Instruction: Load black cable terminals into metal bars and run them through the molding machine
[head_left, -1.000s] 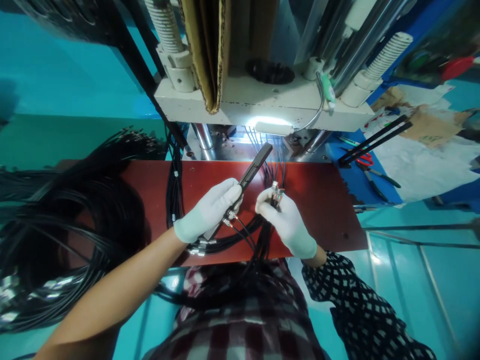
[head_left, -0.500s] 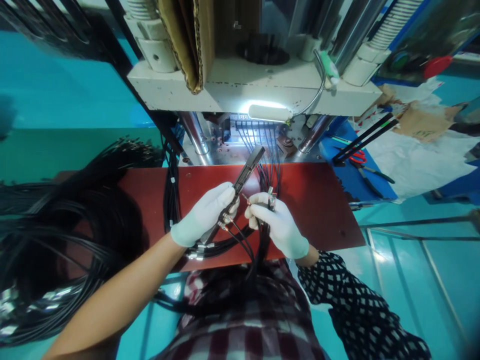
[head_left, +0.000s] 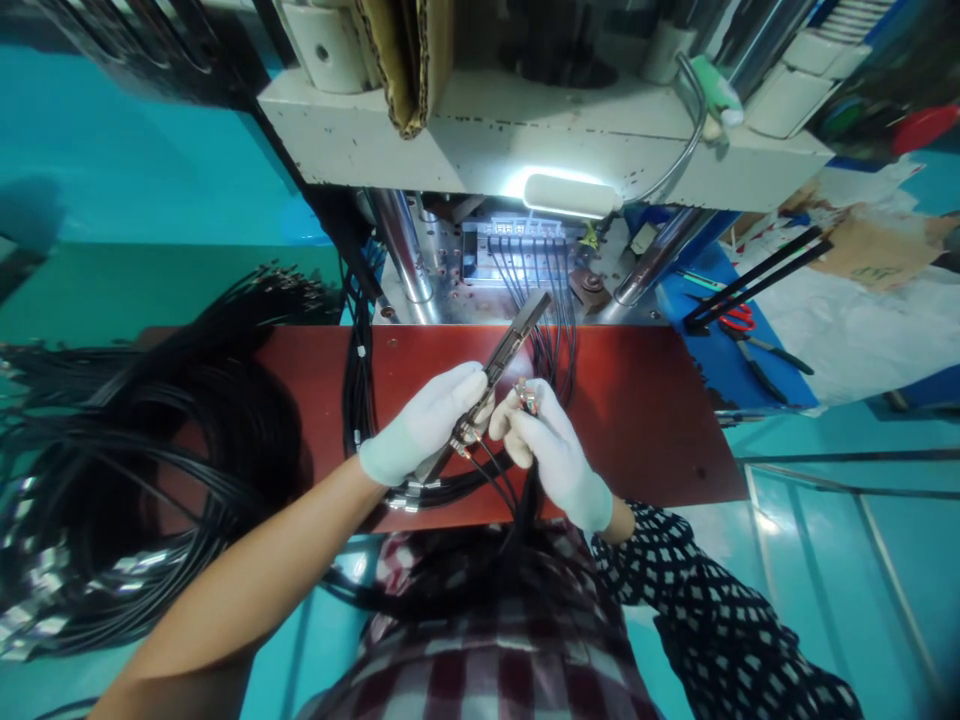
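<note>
Left hand: white glove point(head_left: 442, 412), closed round the middle of the dark slotted bar point(head_left: 512, 348), thumb along its upper face.
Bar: tilted, held above the red-brown surface point(head_left: 637, 420); its upper end points toward the machine, its lower end shows below the glove.
Metal-tipped leads: small bright ends point(head_left: 463, 440) at the bar, beside the left fingers; black cables run down from them.
Right hand: white glove point(head_left: 553, 450), fingers curled in, with small metal connectors point(head_left: 526, 397) held at the thumb and fingers; near the bar. Exact count of connectors cannot be told.
Machine: pale beam point(head_left: 480, 155) across the top, lit lamp point(head_left: 574, 196) at its lower edge.
Lit block: beneath the beam point(head_left: 510, 265), with thin black cables point(head_left: 551, 345) fanning out over the surface.
Cable stock: large black coil point(head_left: 225, 450) at the surface's left end; a narrower bundle point(head_left: 360, 375) lies between coil and left hand.
Right side: pliers point(head_left: 759, 370) and a red-handled tool point(head_left: 739, 318) on a blue panel point(head_left: 780, 390), beside white sheeting point(head_left: 847, 340).
</note>
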